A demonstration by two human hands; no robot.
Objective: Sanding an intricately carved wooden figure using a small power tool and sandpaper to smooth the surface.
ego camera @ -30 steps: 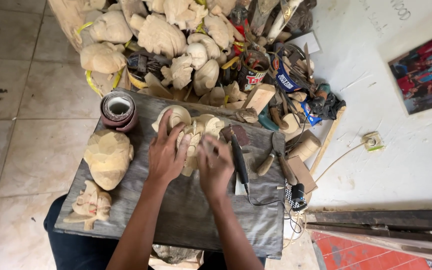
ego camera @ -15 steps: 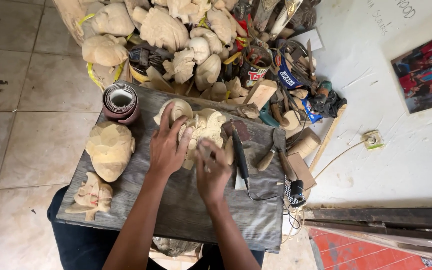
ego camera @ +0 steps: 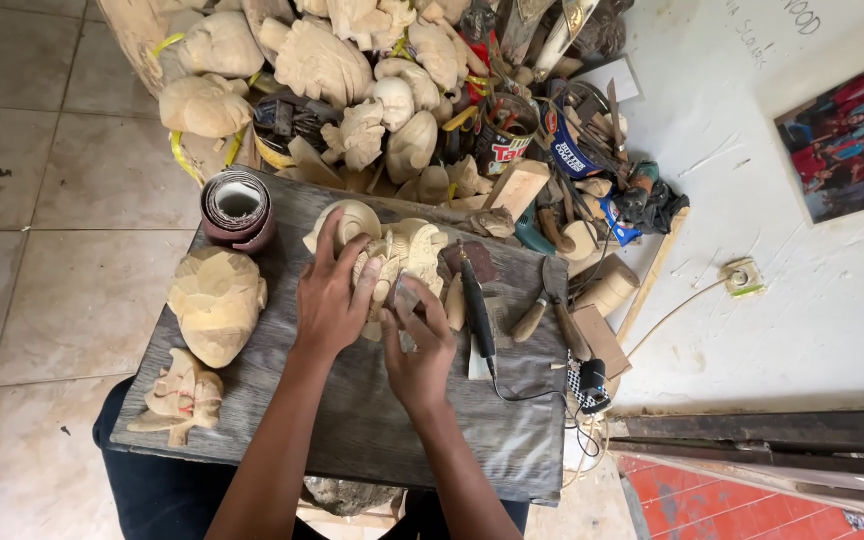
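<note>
A pale carved wooden mask [ego camera: 404, 248] lies on a dark wooden board [ego camera: 352, 420] across my lap. My left hand [ego camera: 330, 295] presses flat on the mask's left side, fingers spread over it. At the mask's lower edge my right hand [ego camera: 420, 345] is closed around a small brownish piece of sandpaper [ego camera: 407, 296], pressed against the carving.
On the board lie a roll of sandpaper [ego camera: 238, 208], a larger uncarved mask [ego camera: 216, 302], a small carving [ego camera: 182, 392], a black rotary tool [ego camera: 478, 312] and chisels [ego camera: 542, 305]. A heap of carved masks [ego camera: 322, 60], tins and tools stands beyond. A white wall is at right.
My right hand has shifted slightly along the mask's lower edge, rubbing with the sandpaper. My left hand stays on the carving.
</note>
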